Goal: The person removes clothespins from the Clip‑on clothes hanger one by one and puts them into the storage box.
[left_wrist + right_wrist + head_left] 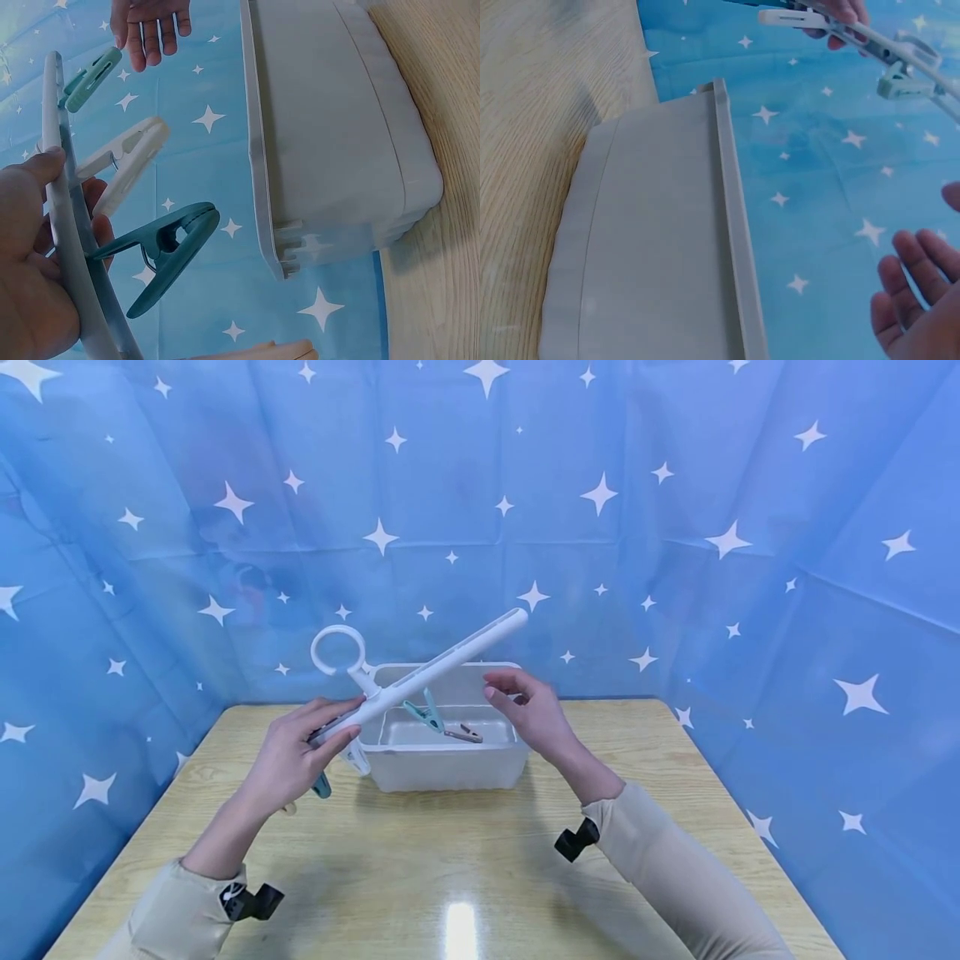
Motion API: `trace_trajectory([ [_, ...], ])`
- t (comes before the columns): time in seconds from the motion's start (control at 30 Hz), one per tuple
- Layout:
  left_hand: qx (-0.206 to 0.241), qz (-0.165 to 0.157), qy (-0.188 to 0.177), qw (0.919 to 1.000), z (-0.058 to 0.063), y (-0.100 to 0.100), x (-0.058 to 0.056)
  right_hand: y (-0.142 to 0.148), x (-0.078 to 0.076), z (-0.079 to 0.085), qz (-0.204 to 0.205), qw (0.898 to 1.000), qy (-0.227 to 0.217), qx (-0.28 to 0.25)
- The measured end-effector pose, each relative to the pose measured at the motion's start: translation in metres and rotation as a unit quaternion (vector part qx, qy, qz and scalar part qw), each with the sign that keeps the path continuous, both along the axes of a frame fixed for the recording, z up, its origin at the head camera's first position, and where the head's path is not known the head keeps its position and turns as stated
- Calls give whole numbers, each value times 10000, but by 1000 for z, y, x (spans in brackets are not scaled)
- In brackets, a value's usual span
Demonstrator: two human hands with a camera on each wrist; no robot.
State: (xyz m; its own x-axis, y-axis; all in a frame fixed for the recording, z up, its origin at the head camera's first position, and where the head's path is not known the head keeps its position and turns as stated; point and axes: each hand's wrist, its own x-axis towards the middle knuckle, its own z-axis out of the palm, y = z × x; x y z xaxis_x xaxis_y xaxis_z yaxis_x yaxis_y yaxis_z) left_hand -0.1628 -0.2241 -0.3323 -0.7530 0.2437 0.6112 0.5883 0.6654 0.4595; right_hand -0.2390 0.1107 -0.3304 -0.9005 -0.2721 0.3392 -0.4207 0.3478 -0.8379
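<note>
My left hand [296, 752] grips a white clip hanger [450, 657] by its long bar, which slants up to the right. A ring-shaped hook [363, 653] rises from the bar. Along the bar hang a light green clip [94, 79], a white clip [131, 165], a dark teal clip [176, 251] and, at the bottom edge of the left wrist view, a beige clip [277, 351]. Over the right end of the bin, my right hand [534, 714] holds nothing, its fingers loosely bent and apart from the hanger.
A pale grey bin [450, 770] stands at the back of the wooden table [420, 860], under the hanger. Inside lies a grey-brown clip [467, 737]. A blue curtain [450, 468] with white stars encloses the back and sides.
</note>
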Motion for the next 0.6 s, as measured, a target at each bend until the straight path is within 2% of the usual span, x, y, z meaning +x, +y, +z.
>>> trace_trajectory([
  [0.6,-40,15,-22,10000,1,5,-3,-4,7,5,434,9990,-90,-62],
])
